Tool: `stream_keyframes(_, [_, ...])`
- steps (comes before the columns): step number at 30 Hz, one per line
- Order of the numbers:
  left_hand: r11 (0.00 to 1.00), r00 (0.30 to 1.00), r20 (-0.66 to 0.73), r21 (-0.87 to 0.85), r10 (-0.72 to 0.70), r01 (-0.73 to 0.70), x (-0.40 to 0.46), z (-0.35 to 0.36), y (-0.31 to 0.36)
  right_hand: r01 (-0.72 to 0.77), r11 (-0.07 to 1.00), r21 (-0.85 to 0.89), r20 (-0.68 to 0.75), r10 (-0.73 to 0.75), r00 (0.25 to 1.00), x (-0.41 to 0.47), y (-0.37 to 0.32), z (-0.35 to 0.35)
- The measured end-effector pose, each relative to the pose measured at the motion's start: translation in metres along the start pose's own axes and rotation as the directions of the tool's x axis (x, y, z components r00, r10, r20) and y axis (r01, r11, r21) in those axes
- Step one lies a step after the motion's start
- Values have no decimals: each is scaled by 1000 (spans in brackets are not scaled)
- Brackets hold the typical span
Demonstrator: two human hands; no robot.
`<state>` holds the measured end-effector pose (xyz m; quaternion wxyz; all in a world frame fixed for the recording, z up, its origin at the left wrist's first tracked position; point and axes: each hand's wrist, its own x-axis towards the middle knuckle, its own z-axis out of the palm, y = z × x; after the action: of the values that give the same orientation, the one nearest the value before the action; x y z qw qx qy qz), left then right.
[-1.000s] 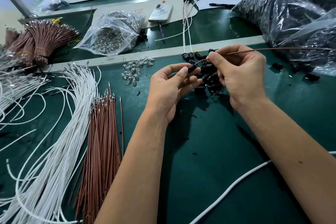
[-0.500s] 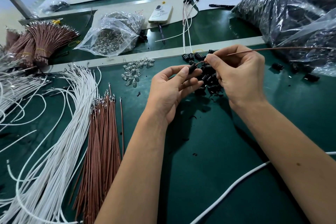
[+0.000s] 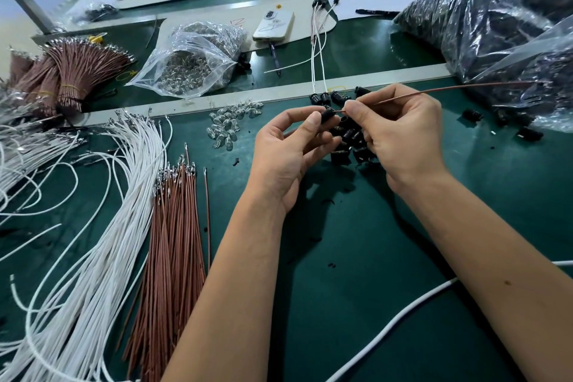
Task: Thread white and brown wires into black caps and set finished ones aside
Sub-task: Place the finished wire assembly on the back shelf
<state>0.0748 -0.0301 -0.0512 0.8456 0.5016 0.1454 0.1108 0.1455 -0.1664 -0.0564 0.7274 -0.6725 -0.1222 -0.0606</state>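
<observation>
Tied brown wires (image 3: pixel 69 71): bunches held with bands, lying in the upper left of the frame.
White wires (image 3: pixel 102 211): a big loose pile down the left side, curving to the bottom left corner.
Brown wires (image 3: pixel 176 226): a flat pile just right of the white wires, metal tips pointing up the frame.
Clear bag (image 3: pixel 192 62): left of the top middle, full of small glass bulbs.
Loose bulbs (image 3: pixel 231 124): a small heap on the green mat (image 3: pixel 356 288), below the clear bag and just left of the hands.
Phone (image 3: pixel 274 25): white, lying flat near the top middle.
Left hand (image 3: pixel 288 152): in the middle of the frame, fingers curled, thumb and fingertips pinching one black cap (image 3: pixel 327 115).
Black cap: held up between the two hands, its open end facing right.
Finished ones (image 3: pixel 319 49): thin white wires with black caps on the ends, lying above the hands.
Pile of caps (image 3: pixel 350 139): loose black caps on the mat, under and between the hands.
Right hand (image 3: pixel 403 133): right of the middle, thumb and finger pinching a brown wire (image 3: pixel 449 88) close to its tip.
Brown wire: its tip is right at the cap's opening; the rest runs off to the upper right.
Dark bags (image 3: pixel 496 15): big shiny plastic bags of black parts in the upper right.
White cable (image 3: pixel 403 319): thick, crossing the lower right of the mat.
</observation>
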Motion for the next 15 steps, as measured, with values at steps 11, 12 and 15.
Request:
stream_keyframes(11, [995, 995, -44, 47, 92, -90, 3, 0, -3, -161, 981, 105, 27, 159, 987, -2, -4, 1])
stream_keyframes(12, [994, 995, -33, 50, 95, -94, 3, 0, -3, -171, 976, 136, 11, 171, 985, -2, -4, 1])
stream_keyframes(15, [992, 994, 1, 55, 110, -110, 2, 2, -4, -165, 972, 166, 9, 166, 986, -4, -4, 3])
